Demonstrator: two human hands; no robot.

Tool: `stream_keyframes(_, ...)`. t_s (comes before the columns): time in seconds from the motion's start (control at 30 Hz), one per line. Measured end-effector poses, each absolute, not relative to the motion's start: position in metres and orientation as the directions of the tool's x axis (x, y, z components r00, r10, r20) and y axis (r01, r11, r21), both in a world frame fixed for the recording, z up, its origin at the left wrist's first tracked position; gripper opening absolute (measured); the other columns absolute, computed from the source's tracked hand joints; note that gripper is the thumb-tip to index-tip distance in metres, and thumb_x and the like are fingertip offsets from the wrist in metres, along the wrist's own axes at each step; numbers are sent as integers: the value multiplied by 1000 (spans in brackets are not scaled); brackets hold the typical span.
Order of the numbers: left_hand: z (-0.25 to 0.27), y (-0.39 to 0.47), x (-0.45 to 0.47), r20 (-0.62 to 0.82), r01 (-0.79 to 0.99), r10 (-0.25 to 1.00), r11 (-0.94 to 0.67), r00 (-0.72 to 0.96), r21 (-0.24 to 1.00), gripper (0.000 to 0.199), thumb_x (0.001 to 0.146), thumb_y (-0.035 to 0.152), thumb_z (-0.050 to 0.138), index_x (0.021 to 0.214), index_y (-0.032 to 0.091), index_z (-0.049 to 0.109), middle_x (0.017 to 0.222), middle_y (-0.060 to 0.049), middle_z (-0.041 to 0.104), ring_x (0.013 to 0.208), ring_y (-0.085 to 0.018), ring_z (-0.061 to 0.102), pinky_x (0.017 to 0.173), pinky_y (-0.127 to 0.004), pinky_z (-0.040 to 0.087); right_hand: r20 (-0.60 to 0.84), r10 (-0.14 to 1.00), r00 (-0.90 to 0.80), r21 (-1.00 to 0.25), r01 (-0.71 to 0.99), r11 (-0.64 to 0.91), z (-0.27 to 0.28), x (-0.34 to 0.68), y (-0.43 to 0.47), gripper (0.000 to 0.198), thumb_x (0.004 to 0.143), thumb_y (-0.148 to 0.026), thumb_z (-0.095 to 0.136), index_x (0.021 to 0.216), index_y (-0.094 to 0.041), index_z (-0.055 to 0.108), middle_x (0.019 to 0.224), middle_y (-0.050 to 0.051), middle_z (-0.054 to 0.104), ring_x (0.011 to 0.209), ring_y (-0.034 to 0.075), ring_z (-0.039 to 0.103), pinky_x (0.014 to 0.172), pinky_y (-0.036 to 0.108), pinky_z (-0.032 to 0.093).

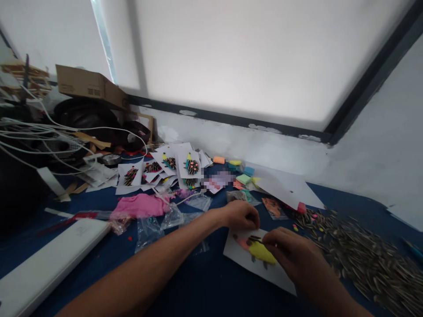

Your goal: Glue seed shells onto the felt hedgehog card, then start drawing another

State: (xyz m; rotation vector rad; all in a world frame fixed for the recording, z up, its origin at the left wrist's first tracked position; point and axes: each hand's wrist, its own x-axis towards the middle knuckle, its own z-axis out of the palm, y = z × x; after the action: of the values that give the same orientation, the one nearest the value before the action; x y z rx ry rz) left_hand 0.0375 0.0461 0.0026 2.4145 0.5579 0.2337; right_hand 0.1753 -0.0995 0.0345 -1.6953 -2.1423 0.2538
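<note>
A white paper sheet (238, 255) lies in front of me, bearing a yellow clay animal shape (262, 253) with a pink snout and small dark feet. A few dark striped sunflower seeds (254, 239) sit at the top of the yellow clay. My right hand (292, 251) is closed in a pinch over the clay, with a seed at its fingertips. At the sheet's far edge rests my left hand (243, 215), its fingers curled downward. Whatever those fingers hold, if anything, is hidden.
A large pile of sunflower seeds (373, 255) spreads on the right. Finished seed-covered animal cards (191, 165) are stacked at the back, near pink clay (140, 205) and plastic bags (150, 231). A long white box (56, 264) lies left, below tangled cables (49, 127).
</note>
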Motion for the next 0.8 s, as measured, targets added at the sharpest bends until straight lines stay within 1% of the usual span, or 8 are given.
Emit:
stream_keyframes(0.1,1,47,38,33,325,440,-710,897,625,17,77,13,61,91,16,71,88,0,71,78,-11,61,62,-16,40,264,942,-209,-272,920,281,28,174,-99,28,94,-28,42,76,-23,63,75,2,61,62,14,59,56,24,42)
stream_keyframes(0.2,-1,48,38,35,326,443,-709,896,625,18,77,12,61,91,16,71,89,0,71,78,-10,61,61,-16,40,256,932,-256,-214,925,313,22,175,-98,28,95,-26,40,80,-23,64,77,3,62,64,15,62,56,23,43)
stream_keyframes(0.37,3,47,38,22,327,435,-710,900,624,18,79,13,60,93,15,71,91,-1,71,80,-11,62,63,-16,40,258,920,-296,-194,917,350,12,177,-97,25,93,-21,41,91,-24,65,83,4,65,64,13,63,56,21,45)
stream_keyframes(0.53,7,44,37,-5,355,451,-695,892,626,19,78,12,61,94,15,71,89,-1,71,79,-11,61,63,-15,41,288,912,-291,-144,929,342,10,176,-97,24,92,-23,43,89,-26,66,83,4,65,64,13,63,55,20,44)
stream_keyframes(0.67,7,44,37,17,342,450,-701,893,625,18,78,13,61,92,16,71,89,0,71,78,-10,61,62,-15,41,282,911,-302,-127,929,348,13,176,-98,22,93,-25,44,91,-26,67,83,3,65,63,13,63,54,19,44)
stream_keyframes(0.8,5,45,37,23,330,436,-713,900,618,17,78,13,61,91,17,71,88,0,71,78,-10,61,61,-15,40,275,910,-310,-117,929,352,11,177,-97,21,91,-23,46,90,-26,67,81,3,64,63,12,62,53,19,42)
